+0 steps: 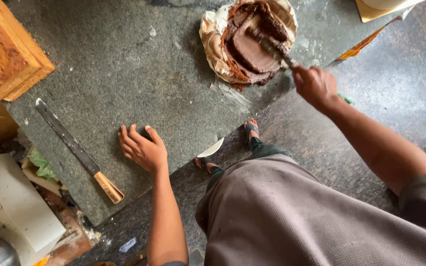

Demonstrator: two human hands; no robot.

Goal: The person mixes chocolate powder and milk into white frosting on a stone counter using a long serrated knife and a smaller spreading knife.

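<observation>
Grey cloth of the person's garment [292, 216] fills the lower part, closest to the lens. Above it, the left hand [143, 149] lies on the dark stone bench [139, 74] with spread fingers, its grip wide and holding nothing. Near it rests a long knife [77, 150] with a wooden handle. The right hand [315, 86] has its grip closed on a spatula [272, 49], whose blade is in the brown cream of the bowl [247, 39] at the bench edge.

metal spatula [272, 49], blade in brown frosting [252, 49]
</observation>
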